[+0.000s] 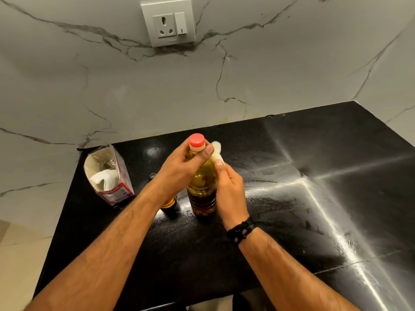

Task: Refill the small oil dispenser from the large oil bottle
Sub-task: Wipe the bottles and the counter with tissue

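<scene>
Large oil bottle (202,187) upright w/ red cap (197,140) on; left hand (179,169) grips neck, right hand (229,187) pinches white funnel (217,149) beside it.

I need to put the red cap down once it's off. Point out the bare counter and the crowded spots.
Free: the wide black counter right of the large oil bottle, out to the wall corner, and the near strip between the forearms. Crowded: left of the bottle, where the small oil dispenser sits under the left hand, near the opened carton.
</scene>
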